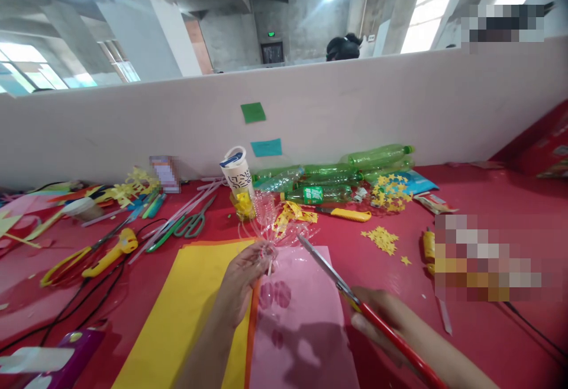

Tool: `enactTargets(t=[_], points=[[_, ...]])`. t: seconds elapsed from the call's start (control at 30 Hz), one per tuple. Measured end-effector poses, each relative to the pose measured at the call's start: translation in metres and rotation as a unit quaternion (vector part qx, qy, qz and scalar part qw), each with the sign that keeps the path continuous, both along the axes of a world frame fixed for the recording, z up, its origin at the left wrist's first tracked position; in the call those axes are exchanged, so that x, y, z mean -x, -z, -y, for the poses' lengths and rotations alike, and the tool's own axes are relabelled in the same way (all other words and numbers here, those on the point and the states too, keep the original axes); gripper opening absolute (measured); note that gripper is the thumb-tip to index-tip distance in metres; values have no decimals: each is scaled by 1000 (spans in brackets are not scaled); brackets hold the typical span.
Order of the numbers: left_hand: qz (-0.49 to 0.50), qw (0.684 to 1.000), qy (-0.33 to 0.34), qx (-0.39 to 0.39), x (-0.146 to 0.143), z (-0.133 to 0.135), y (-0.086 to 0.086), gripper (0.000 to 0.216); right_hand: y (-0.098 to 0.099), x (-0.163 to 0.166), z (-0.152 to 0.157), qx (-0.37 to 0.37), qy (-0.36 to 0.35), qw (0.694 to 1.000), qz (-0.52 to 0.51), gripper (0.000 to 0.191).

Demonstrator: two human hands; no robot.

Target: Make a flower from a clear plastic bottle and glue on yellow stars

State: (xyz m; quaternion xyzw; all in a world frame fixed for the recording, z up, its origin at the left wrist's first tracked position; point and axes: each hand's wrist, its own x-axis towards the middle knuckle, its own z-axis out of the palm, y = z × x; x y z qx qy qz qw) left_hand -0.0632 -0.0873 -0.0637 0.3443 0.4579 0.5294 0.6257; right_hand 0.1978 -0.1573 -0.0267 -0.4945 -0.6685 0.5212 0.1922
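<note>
Pinched in the fingers of my left hand [245,279] is a see-through plastic piece cut into strips [266,217], its strips fanning outward and up. My right hand [377,312] grips a pair of red-handled scissors [331,271]; the blades point up and left, with the tip close to the strips on the right side. I cannot tell whether the blades touch the plastic. Beneath both hands lie a pink sheet [306,312] and a yellow sheet [177,300], with an orange edge showing between them.
Several green bottles [328,194] lie along the white partition [133,123]. A white cup [237,173] stands beside them. Yellow stars [382,240] and a yellow cutter [350,215] lie to the right. On the left are a yellow glue gun [110,253], its cord, and green-handled scissors [193,223].
</note>
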Motion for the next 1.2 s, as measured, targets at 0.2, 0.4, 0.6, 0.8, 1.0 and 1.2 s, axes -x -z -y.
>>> enactTargets(t=[0.2,0.4,0.6,0.8,1.0,1.2], points=[[0,1000,8,-2,-1,-1,0,37,-1,0,0,2,2,1000,-26,42],[20,1000,9,-3,-4,0,-2,34,-5,1,0,7,7,1000,-15,41],[22,1000,9,-3,-3,1,-1,35,-9,1,1,6,7,1000,-10,40],[19,1000,5,-4,-2,-1,0,36,-8,1,0,3,12,1000,-9,38],[10,1000,0,-2,-3,0,1,38,0,1,1,-17,14,1000,8,40],[15,1000,-5,-4,-2,-3,3,37,5,3,1,-17,35,999,-19,41]])
